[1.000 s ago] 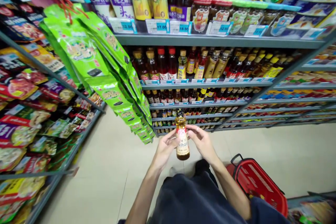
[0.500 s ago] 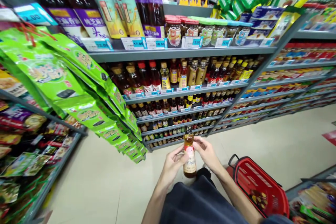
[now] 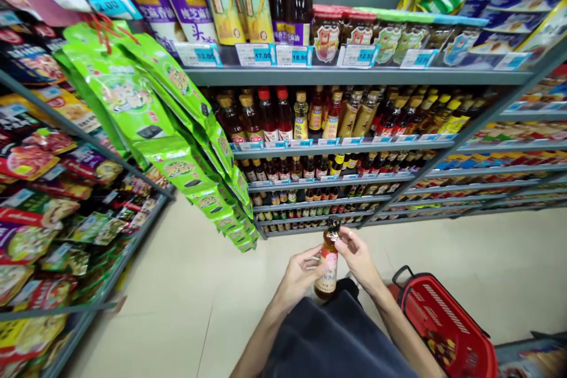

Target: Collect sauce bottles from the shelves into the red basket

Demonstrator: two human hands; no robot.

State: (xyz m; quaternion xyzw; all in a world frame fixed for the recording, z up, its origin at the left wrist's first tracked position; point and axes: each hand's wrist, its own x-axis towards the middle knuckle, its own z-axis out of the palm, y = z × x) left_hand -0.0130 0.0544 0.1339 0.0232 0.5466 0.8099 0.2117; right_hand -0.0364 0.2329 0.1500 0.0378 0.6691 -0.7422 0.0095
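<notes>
A small glass bottle of amber-brown oil [image 3: 328,271], with a dark cap and a red-and-cream label, is held before my body, its top leaning slightly right. My left hand [image 3: 302,274] grips its side around the label, thumb across the front. My right hand [image 3: 357,255] pinches the bottle near its neck from the right. Some fingers of both hands are hidden behind the glass.
Ahead stands a shelf rack [image 3: 354,75] with bottles and jars. Green snack packets [image 3: 177,147] hang in strips at the left. A red shopping basket [image 3: 452,319] is on the floor at my right. Bagged food [image 3: 31,218] lines the left shelves.
The view has shifted left, so the shelves appear farther right. The bottle leans slightly more to the right, and my right hand has moved up toward its neck. Both hands stay on it.
</notes>
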